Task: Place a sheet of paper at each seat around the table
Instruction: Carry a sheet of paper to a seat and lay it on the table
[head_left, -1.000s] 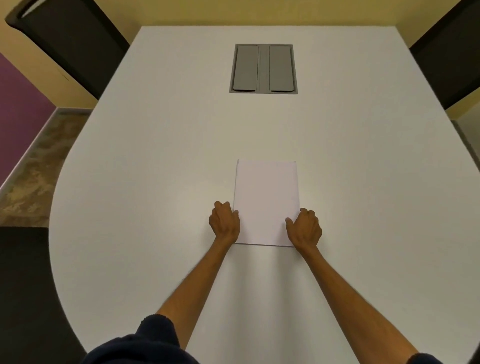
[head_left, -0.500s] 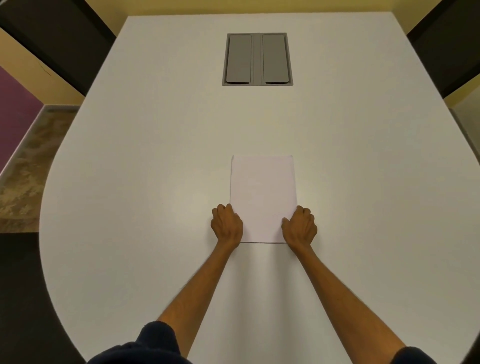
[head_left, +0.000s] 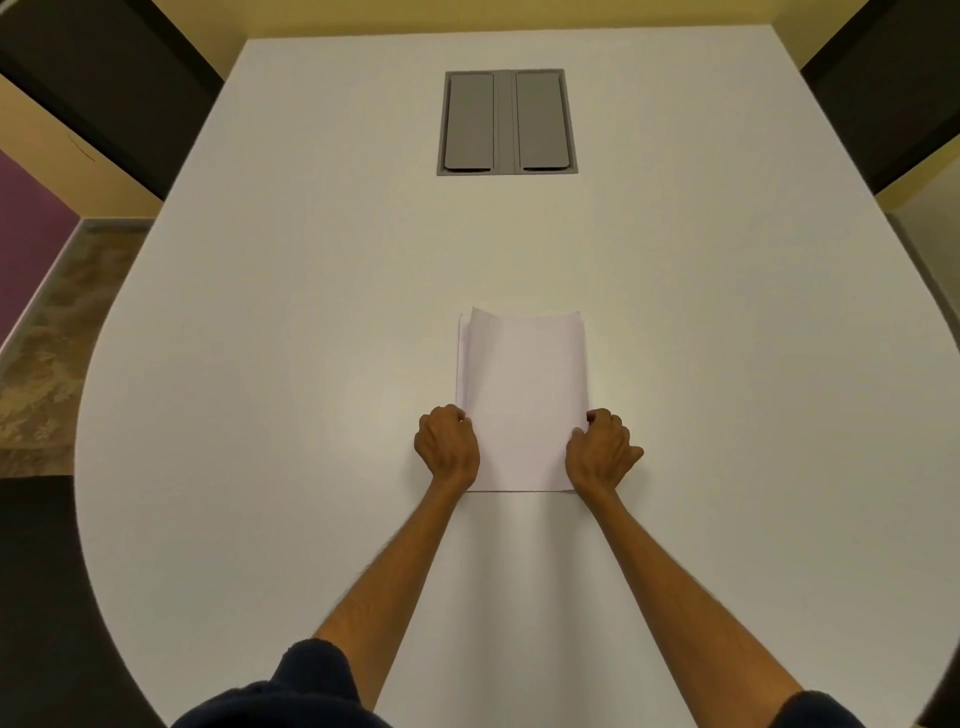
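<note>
A white stack of paper (head_left: 522, 400) lies in the middle of the white table (head_left: 260, 415), in portrait position in front of me. My left hand (head_left: 447, 447) grips its left edge near the close corner, fingers curled. My right hand (head_left: 602, 452) grips the right edge the same way. The top paper bows up between my hands, and its far edge is raised and curled. A second paper edge shows underneath along the left side. How many sheets lie there I cannot tell.
A grey two-flap cable hatch (head_left: 506, 122) is set into the table further back. Dark chairs stand at the far left corner (head_left: 104, 78) and the far right corner (head_left: 883, 78). The table's rounded edge curves around me, with patterned floor to the left.
The paper lay flat before; now its top layer is bowed upward with the far edge lifted. Both hands stayed at the sides and closed tighter on the edges.
</note>
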